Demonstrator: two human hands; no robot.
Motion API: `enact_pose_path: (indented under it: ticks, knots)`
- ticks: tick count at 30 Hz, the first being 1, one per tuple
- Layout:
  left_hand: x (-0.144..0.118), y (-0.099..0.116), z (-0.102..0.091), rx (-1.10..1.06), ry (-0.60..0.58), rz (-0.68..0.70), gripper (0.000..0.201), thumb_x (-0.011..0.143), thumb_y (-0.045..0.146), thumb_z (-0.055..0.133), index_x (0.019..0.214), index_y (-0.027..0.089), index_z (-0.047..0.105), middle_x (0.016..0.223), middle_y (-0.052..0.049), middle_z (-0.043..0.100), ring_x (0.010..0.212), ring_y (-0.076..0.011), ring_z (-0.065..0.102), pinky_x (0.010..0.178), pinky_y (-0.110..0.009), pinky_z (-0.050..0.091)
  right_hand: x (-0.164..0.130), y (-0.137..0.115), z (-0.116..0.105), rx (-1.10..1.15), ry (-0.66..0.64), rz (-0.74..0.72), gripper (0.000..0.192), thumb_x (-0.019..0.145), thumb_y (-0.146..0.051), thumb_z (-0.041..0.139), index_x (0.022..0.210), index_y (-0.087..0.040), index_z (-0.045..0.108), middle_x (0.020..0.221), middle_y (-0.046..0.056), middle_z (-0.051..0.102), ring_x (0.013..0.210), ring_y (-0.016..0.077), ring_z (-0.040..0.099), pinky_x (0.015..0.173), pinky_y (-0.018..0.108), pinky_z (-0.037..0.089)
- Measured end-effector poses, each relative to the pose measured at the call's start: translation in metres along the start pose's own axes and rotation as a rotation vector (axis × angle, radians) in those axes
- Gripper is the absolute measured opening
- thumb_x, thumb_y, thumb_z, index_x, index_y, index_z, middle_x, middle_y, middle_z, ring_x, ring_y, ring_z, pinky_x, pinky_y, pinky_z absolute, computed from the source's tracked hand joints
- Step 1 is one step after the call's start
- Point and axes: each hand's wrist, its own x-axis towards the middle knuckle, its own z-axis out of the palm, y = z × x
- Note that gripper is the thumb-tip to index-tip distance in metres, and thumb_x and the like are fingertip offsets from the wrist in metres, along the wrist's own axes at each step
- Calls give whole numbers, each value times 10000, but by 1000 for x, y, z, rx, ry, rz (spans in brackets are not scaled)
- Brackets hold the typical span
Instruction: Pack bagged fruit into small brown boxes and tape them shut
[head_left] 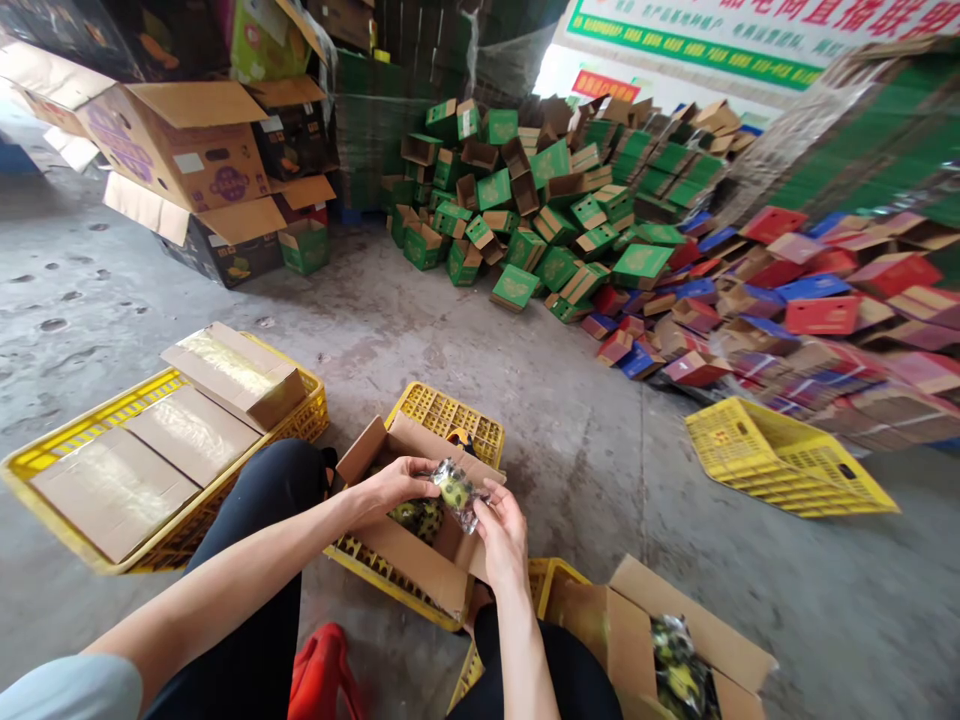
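Note:
A clear plastic packet with something green and dark-spotted inside, apparently fruit, is held level over an open cardboard box. My left hand pinches its left edge. On the other side, the fingers of my right hand grip its right edge. More green, spotted items lie in the box, partly covered by my hands and the packet. The box rests on a yellow plastic crate. At the lower right, another open carton contains similar clear packets.
Left of my knee, a yellow crate carries three taped cartons. Something red, perhaps a stool, is beneath me. Another yellow crate lies tilted at right. Green boxes and red-blue boxes are piled ahead; large cartons stand left.

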Motion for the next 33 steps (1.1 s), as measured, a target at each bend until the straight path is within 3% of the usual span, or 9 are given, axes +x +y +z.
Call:
enact_pose_path:
  ticks: [3,8,16,21,26,30,33]
  knots:
    - [-6,4,4,25,-20,3,498,639,308,979,1063,154,768,1046,-89,758,921,-187,708,914,-290,524,3,4,-1,-48,-23,-11,407,648,-409,855,987,-224,727,947,41,769,825,219,722,721,313,570]
    - [-12,9,9,-32,-16,-51,591,627,287,985,1149,190,726,1181,-95,724,974,-209,710,913,-346,558,6,8,-3,-126,-18,-62,300,648,-361,818,899,-215,743,882,33,780,814,220,713,757,316,559]
    - [-3,0,6,-9,98,15,645,605,302,997,1159,184,690,1191,-82,691,923,-172,686,858,-310,557,1,-8,-4,-372,-68,-184,318,773,-312,600,1002,-222,802,1031,73,822,1018,282,740,970,388,559]
    - [-4,2,7,76,69,51,661,627,321,981,1188,178,663,1142,-86,697,906,-177,676,816,-300,544,-3,-12,4,-373,-157,-160,338,865,-385,585,1106,-259,785,1187,62,801,1167,295,717,1063,424,542]
    - [-4,4,8,138,29,106,609,625,277,972,1144,159,676,1061,-78,702,858,-157,649,794,-276,511,-9,-14,14,-451,-202,-220,393,861,-440,704,1196,-238,739,1196,91,795,1088,295,751,1007,435,581]
    - [-2,2,8,163,2,105,514,632,217,956,1075,153,704,1017,-63,706,864,-153,640,809,-264,491,-9,-15,15,-540,-190,-310,278,865,-419,692,1046,-219,758,1043,89,815,942,275,767,900,392,603]
    - [-3,0,9,138,-20,87,559,651,171,928,1163,158,705,1080,-78,718,913,-166,657,823,-262,492,-8,-15,12,-588,-156,-389,224,886,-429,668,946,-230,751,960,69,809,878,251,756,841,351,597]
